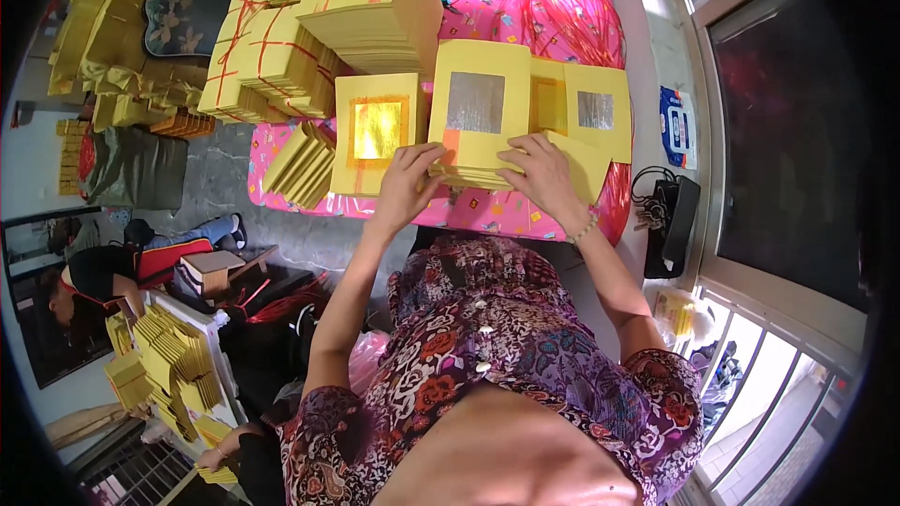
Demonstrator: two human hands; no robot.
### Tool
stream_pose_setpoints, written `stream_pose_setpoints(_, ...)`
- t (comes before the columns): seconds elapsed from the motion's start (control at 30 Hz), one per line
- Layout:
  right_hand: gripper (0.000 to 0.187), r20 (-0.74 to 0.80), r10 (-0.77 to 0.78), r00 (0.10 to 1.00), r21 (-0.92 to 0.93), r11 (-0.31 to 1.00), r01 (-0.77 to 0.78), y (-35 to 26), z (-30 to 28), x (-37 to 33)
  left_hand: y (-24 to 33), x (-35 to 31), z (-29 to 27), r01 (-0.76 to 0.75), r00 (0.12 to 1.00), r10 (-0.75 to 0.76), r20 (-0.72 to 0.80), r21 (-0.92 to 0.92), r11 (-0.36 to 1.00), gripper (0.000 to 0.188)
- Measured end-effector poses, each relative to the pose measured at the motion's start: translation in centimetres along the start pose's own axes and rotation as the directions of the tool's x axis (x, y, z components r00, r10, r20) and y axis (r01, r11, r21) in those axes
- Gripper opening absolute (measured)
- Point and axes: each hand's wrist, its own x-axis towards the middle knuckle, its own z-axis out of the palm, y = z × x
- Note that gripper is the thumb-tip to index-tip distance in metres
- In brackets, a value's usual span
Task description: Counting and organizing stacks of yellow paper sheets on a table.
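Note:
In front of me a stack of yellow joss paper [483, 61] lies on the pink table, its top sheet bearing a silver foil square. My left hand [408, 183] grips its near left corner, thumb at the edge and fingertips on the top. My right hand [544, 176] curls over the near right side, fingers on the top sheet. Left of my left hand lies a pile with a gold foil square [378, 131] framed in orange. Right of the stack, more yellow sheets with a silver square [597, 111] overlap, partly hidden by it.
A tall pile of yellow paper [394, 23] and bundles tied with red strips [267, 52] stand at the back left. Folded yellow packets [300, 166] lean near the table's left edge. Red plastic strips [534, 0] lie at the back. Two people work at the lower left.

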Motion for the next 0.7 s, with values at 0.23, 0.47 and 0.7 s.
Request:
stream_pose_setpoints(0.23,0.015,-0.007,-0.022,1.000,0.048,0.999,0.022,0.1,-0.8,1.1,-0.8,0.8,0.1,0.022,0.998,-0.020,0.065,-0.032,0.999,0.039)
stream_pose_setpoints(0.47,0.014,0.048,0.116,0.992,0.169,0.978,-0.122,0.4,-0.7,1.9,-2.6,1.4,0.0,0.022,0.997,-0.013,0.072,-0.130,0.991,0.025)
stream_pose_setpoints(0.7,0.013,0.072,0.154,0.986,0.311,0.936,-0.168,1.2,-0.5,2.3,-3.7,2.1,0.1,0.169,0.985,-0.139,0.106,-0.375,0.911,0.015)
